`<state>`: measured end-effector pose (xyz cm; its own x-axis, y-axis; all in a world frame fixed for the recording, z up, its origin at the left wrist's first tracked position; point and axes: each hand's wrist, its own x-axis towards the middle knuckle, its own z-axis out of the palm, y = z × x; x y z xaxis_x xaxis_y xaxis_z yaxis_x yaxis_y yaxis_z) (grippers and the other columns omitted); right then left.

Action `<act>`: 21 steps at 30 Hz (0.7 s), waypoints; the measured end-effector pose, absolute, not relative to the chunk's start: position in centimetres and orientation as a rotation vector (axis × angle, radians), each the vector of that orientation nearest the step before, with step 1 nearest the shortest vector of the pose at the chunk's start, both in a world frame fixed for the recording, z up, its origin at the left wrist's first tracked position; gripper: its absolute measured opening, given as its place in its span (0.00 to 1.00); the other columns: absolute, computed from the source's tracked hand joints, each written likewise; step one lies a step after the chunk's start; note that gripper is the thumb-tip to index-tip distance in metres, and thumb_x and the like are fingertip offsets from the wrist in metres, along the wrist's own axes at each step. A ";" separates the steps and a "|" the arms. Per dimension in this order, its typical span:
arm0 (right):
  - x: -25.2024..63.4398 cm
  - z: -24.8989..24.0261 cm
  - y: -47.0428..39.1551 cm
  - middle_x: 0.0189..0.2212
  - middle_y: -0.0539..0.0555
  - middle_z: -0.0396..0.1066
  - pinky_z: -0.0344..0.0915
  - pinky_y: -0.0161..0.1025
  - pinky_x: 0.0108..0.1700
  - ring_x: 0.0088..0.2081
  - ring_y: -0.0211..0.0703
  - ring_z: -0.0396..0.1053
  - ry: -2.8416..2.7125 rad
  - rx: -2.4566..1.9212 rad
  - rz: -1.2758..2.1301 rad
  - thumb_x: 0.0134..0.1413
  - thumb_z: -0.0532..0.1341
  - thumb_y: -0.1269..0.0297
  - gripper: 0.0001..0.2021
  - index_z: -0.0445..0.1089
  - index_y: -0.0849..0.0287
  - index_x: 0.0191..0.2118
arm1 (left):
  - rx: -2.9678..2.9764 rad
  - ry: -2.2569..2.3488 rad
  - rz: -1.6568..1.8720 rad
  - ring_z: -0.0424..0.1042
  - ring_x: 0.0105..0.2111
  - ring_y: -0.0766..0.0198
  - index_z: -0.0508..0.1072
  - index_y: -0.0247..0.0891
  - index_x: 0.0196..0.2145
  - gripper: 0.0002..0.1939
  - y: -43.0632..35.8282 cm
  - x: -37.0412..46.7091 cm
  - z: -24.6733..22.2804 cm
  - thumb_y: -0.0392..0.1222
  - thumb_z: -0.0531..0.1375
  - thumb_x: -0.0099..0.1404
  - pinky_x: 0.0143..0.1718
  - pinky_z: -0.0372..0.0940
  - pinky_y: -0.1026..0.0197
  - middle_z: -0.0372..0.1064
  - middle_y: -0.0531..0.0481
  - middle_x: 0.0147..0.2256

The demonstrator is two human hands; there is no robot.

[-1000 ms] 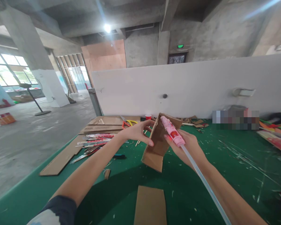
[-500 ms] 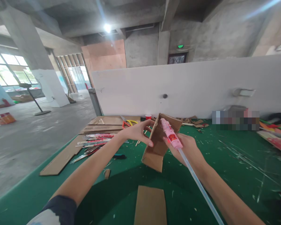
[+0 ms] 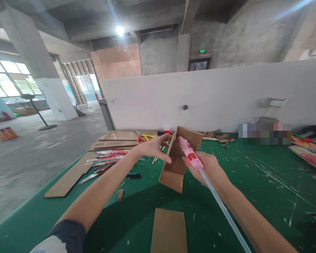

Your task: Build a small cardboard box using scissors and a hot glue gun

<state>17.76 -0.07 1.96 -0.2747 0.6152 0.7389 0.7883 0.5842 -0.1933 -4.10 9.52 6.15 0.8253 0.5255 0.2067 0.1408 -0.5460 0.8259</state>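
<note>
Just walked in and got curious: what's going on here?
A person is at a green table, using both hands. The left hand holds a folded cardboard piece at a tilt. The right hand grips a pink glue gun, a long clear stick running from its back, its front end pointed inside the fold. Whether it touches is hard to tell. A flat cardboard rectangle lies nearer the person.

brown cardboard box (image 3: 176, 165): open-fronted, tilted | pink glue gun (image 3: 190, 155): slanted, tip inside box's upper end
</note>
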 end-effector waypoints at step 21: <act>16.7 3.6 -1.5 0.20 0.51 0.65 0.59 0.34 0.25 0.23 0.38 0.64 -1.777 -1.116 -0.172 0.56 0.57 0.59 0.15 0.59 0.56 0.21 | 2.148 0.491 0.504 0.62 0.54 0.47 0.57 0.46 0.59 0.47 8.5 -4.0 6.7 0.45 0.72 0.43 0.38 0.69 0.56 0.54 0.38 0.59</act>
<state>16.73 -1.46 3.64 -0.0851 0.6049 0.7918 0.7456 0.5658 -0.3521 -3.97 8.53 6.71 0.8415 0.5097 0.1790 0.1655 -0.5587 0.8127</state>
